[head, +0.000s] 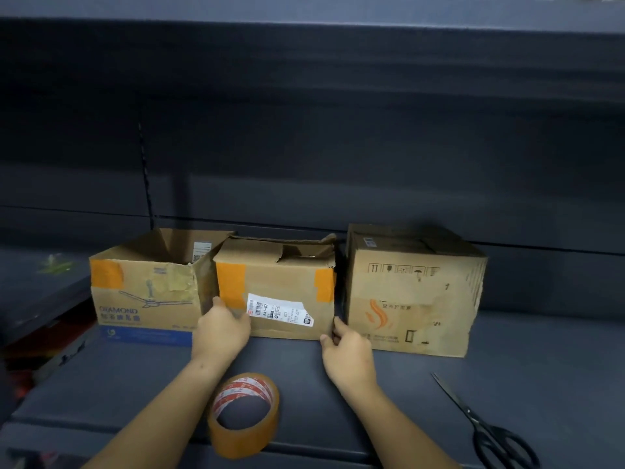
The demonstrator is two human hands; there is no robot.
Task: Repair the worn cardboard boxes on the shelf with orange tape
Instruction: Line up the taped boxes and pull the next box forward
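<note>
Both hands, L hand (221,328) & R hand (348,350), grip middle box (282,292) at lower front corners; prob light, soft worn card, hold low

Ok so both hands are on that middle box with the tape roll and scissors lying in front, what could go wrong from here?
1. The tape roll sits near the shelf's front edge, between the forearms; drawing the middle box forward could knock it off.
2. That box's top flap is torn and loose; pulling by the lower corners, where the left hand and right hand hold it, may tear it further.
3. The scissors lie close to the right forearm and could get bumped.
</note>
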